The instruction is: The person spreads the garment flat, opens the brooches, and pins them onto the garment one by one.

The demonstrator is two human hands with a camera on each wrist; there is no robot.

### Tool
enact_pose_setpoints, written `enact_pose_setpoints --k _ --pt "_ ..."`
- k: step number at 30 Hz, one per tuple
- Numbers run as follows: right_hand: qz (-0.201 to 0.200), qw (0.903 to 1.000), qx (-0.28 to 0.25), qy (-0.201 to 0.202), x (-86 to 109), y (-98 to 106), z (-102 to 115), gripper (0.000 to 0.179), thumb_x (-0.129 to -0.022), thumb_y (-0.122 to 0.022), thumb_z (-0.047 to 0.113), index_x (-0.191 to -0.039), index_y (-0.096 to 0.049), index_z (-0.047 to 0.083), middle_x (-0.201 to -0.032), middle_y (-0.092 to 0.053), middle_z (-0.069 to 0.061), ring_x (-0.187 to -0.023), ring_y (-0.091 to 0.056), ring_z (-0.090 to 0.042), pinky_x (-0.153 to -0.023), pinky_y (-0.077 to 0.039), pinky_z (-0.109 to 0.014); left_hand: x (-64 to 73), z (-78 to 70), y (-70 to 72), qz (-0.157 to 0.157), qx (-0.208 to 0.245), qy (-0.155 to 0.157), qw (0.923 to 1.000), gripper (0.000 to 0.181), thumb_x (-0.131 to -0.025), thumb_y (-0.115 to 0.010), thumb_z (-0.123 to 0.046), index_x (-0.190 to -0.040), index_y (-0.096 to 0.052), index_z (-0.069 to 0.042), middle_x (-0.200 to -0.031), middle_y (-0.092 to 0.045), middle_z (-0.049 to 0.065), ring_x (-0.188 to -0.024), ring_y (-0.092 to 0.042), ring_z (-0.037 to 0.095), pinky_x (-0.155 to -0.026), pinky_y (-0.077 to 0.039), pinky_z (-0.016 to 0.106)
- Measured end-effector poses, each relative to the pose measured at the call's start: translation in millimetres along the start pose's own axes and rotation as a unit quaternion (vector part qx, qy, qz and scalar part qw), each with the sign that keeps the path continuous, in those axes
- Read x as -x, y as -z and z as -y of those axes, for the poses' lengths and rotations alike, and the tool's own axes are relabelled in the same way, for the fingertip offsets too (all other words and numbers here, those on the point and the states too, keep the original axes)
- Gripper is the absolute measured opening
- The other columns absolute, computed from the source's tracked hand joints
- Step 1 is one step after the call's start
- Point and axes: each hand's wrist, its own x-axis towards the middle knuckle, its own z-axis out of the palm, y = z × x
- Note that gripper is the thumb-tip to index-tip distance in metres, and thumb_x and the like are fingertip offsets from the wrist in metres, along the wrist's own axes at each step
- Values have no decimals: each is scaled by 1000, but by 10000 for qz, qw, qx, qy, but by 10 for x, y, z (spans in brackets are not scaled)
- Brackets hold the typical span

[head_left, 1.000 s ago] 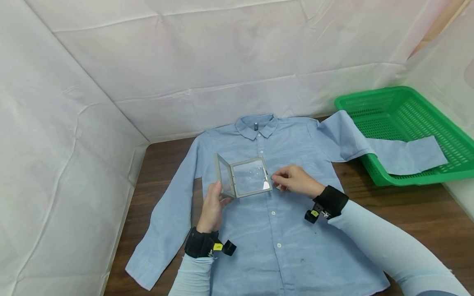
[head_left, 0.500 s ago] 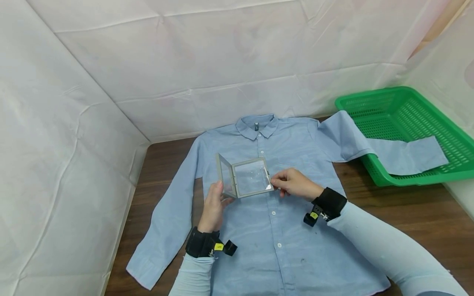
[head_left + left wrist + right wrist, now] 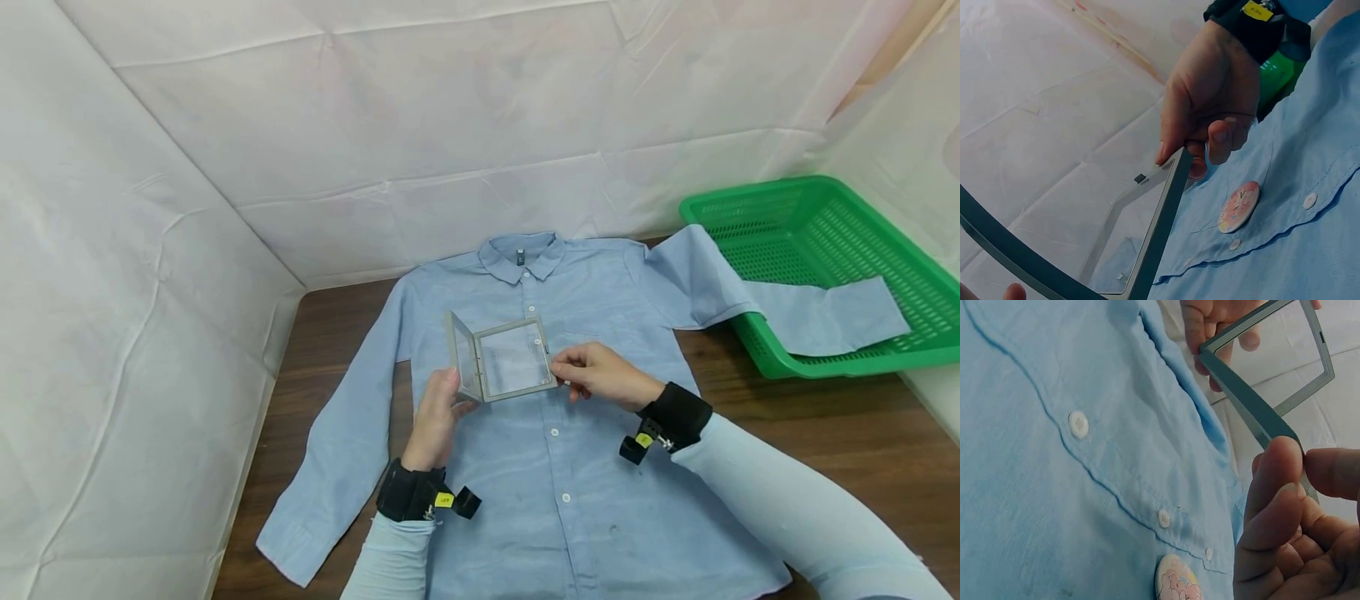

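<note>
Above the chest of a light blue button shirt (image 3: 495,483) is an open hinged grey frame (image 3: 517,360) with clear panes, its left leaf tilted up. My left hand (image 3: 432,421) grips it near the hinge, thumb on the near side. With thumb and fingertips, my right hand (image 3: 603,373) pinches the frame's lower right corner; the right wrist view shows these fingers (image 3: 1272,494) on the grey edge. A round pink-printed badge (image 3: 1239,207) lies on the shirt by its button row, below the frame. In the head view I cannot make the badge out.
A green perforated basket (image 3: 795,242) stands at the back right, with one shirt sleeve (image 3: 832,317) draped over its rim into it. White sheeting (image 3: 465,108) walls the back and left of the brown wooden table (image 3: 341,321).
The frame has shifted slightly to the right, and the glare on its clear pane has faded. My right fingers have closed in on its lower right corner. The shirt and basket stay put.
</note>
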Motion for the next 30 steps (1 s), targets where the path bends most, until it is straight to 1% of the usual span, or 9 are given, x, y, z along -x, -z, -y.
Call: enact_pose_setpoints --k 4,7,11,14,17,19,23,26,30 --pt "36 9998 -157 65 10 3 -8 41 -100 -53 31 -117 -60 -6 -79 -59 -17 -78 -54 -50 -61 -48 -37 -6 -19 -12 21 -39 33 10000 57 -100 -44 -44 -121 -35 7 -130 -31 29 -119 -39 42 -98 -38 54" --pt "65 9995 -273 125 12 2 -18 43 -100 -53 31 -119 -58 -6 -78 -59 -13 -77 -53 -50 -62 -47 -38 -12 -44 -33 23 -83 91 9999 47 -100 -47 -41 -110 -37 4 -126 -34 28 -119 -40 42 -100 -37 55" --pt "112 9990 -363 226 16 -11 -5 44 -99 -54 33 -120 -56 -6 -80 -58 -16 -78 -52 -48 -63 -46 -40 -16 -60 -63 -4 -352 219 9991 39 -100 -50 -35 -108 -38 1 -123 -39 26 -123 -43 39 -103 -35 54" --pt "154 9986 -400 298 26 -24 24 45 -99 -55 34 -121 -56 -6 -83 -58 -19 -79 -52 -48 -64 -46 -40 -23 -58 -86 -95 -624 322 9975 38 -98 -55 -33 -110 -41 0 -121 -44 22 -120 -47 34 -103 -37 49" --pt "183 9983 -417 360 46 -39 64 45 -99 -55 33 -121 -56 -6 -84 -58 -20 -80 -52 -48 -65 -47 -39 -37 -42 -113 -144 -731 404 9964 39 -95 -60 -31 -111 -42 0 -119 -48 18 -114 -51 28 -99 -38 42" --pt "197 9981 -416 403 59 -51 85 44 -99 -56 32 -119 -56 -7 -83 -58 -18 -81 -52 -49 -65 -47 -37 -50 -28 -135 -151 -852 438 9953 41 -94 -62 -32 -111 -42 -1 -117 -50 17 -110 -52 25 -94 -38 38" --pt "254 9976 -421 486 81 -71 112 40 -99 -56 31 -113 -57 -7 -80 -57 -14 -80 -51 -49 -64 -48 -35 -65 -7 -179 -116 -1192 444 9918 48 -91 -66 -36 -112 -41 1 -114 -54 17 -108 -54 25 -87 -41 35" --pt "336 9968 -448 565 85 -86 117 37 -99 -56 29 -109 -57 -6 -79 -57 -13 -78 -53 -46 -64 -48 -36 -68 -7 -210 -82 -1571 375 9868 58 -89 -68 -42 -114 -41 3 -114 -53 18 -106 -57 27 -82 -46 36" --pt "454 9955 -479 684 90 -98 124 32 -99 -56 28 -104 -58 -3 -79 -57 -15 -74 -57 -38 -64 -48 -42 -75 -3 -260 -5 -2024 273 9789 66 -86 -68 -49 -116 -41 3 -119 -51 21 -103 -61 29 -77 -49 36"
